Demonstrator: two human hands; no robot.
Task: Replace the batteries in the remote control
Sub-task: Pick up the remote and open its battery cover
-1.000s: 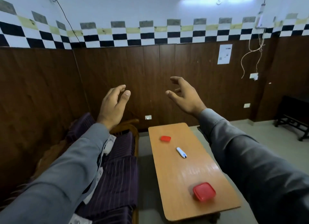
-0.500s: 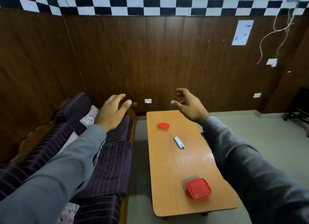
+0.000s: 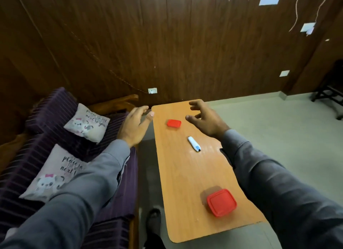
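Observation:
A slim white remote control [image 3: 194, 144] with a blue patch lies slantwise on the orange wooden table [image 3: 178, 183], near its middle. A small red lidded box [image 3: 174, 123] sits at the table's far end and a larger red lidded box [image 3: 221, 202] near the front edge. My left hand [image 3: 134, 125] hovers open just left of the table's far corner, above the sofa edge. My right hand [image 3: 206, 119] hangs open with curled fingers over the table's far right part, beyond the remote. Neither hand holds anything. No batteries are visible.
A purple striped sofa [image 3: 65, 152] with two printed cushions [image 3: 87, 123] stands close along the table's left side. A foot [image 3: 153, 221] shows in the narrow gap between them. Dark wood panelling runs behind, grey floor lies to the right, and a dark bench [image 3: 330, 92] stands at far right.
The view has tilted down from the wall towards the table. Both open hands have come lower and now hover near the table's far end.

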